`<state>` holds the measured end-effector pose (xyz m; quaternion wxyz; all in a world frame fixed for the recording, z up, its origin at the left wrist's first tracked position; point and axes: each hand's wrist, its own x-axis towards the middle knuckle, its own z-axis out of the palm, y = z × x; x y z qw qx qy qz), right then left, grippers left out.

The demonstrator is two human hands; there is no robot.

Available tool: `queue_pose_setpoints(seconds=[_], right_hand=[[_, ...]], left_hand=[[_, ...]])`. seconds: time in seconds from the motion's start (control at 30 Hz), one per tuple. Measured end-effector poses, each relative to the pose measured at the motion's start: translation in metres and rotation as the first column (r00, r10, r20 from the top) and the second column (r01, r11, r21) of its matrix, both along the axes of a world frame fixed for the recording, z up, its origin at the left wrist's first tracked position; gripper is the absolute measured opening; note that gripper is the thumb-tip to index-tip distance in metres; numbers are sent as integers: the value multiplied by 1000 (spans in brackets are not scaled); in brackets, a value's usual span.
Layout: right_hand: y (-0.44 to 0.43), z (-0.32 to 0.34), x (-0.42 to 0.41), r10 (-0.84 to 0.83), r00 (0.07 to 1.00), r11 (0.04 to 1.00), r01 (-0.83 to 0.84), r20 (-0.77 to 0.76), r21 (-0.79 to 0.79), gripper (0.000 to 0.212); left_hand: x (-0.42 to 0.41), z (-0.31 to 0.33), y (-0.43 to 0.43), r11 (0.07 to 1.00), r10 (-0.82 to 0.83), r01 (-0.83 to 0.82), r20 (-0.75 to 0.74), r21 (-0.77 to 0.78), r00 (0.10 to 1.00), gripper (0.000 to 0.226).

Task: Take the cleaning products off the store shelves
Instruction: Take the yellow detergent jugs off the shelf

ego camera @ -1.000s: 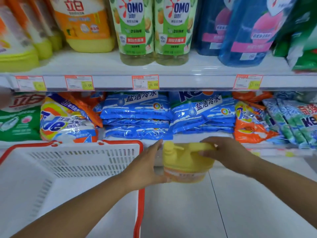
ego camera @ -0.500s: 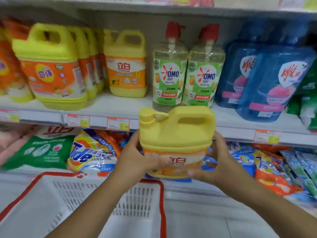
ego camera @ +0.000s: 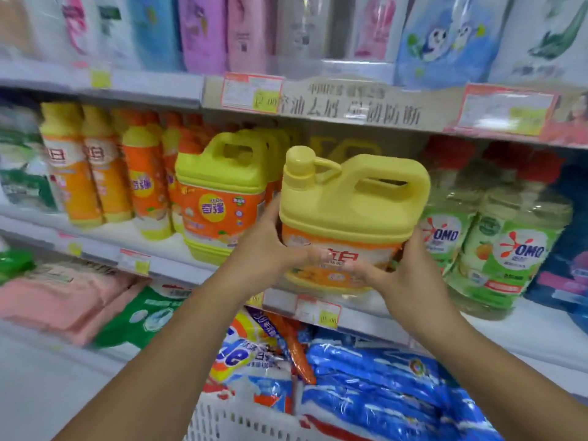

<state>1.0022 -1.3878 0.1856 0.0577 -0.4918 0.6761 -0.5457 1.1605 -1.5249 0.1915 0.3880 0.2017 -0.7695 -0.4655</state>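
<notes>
**Head view: yellow jug (ego camera: 350, 198) gripped by left hand (ego camera: 270, 249) and right hand (ego camera: 410, 275) at the middle shelf (ego camera: 178, 265)**

Shows the jug upright at frame centre, with its round cap toward the left, its handle toward the right and its orange label facing the camera. Clasps it low on both sides. Curls the left hand round the lower left edge, thumb lying across the label. Wraps the right hand round the lower right corner, thumb in front and fingers tucked behind. Places the base right at the shelf's front lip. Cannot quite tell through the blur whether it rests on the shelf or hangs just above it.

Finds another yellow jug with an orange label (ego camera: 219, 198) standing on the same shelf just left of the held one. Lines up tall orange-and-yellow bottles (ego camera: 79, 167) farther left. Sets clear bottles with green OMO labels (ego camera: 509, 249) at centre right, near the right hand.

Fills the top of the frame with pink, purple and blue pouches (ego camera: 206, 30) on the upper shelf. Stacks blue bags (ego camera: 381, 377) at lower centre beside a Tide bag (ego camera: 248, 361), with a green bag (ego camera: 152, 310) and a pink pack (ego camera: 63, 297) at lower left. Catches a white basket rim (ego camera: 229, 421) at the bottom edge, between the two forearms.
</notes>
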Motion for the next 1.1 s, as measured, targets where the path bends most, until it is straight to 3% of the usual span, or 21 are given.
queue_pose_setpoints(seconds=[0.1,0.27,0.4,0.5,0.6,0.83,1.1], right_hand=[[-24,0,-10,-37,999,999,37,1,14,78],[-43,-12,-22,-134,989,990,131,65,45,79],[-51,-27,-22,-105,980,994,99,172,42,78],[-55,-38,-22,-84,983,994,71,161,84,101],[-61,-46,-25,-69,991,991,55,111,124,109],[-75,-52,-32,-130,991,948,130,-20,289,97],[-75,-53,-27,-194,973,909,225,-123,352,91]], left_hand=[[-13,0,-29,999,-35,35,34,4,999,85],[-38,-8,-50,995,-72,69,57,67,996,80],[-48,-27,-52,991,-33,23,74,129,997,79],[-48,-44,-50,998,-38,28,176,61,984,97],[-45,-60,-52,1000,21,-18,230,-15,973,98],[-54,-68,-52,969,202,-152,274,-195,940,89],[-56,-69,-62,977,183,-127,376,-169,909,86]])
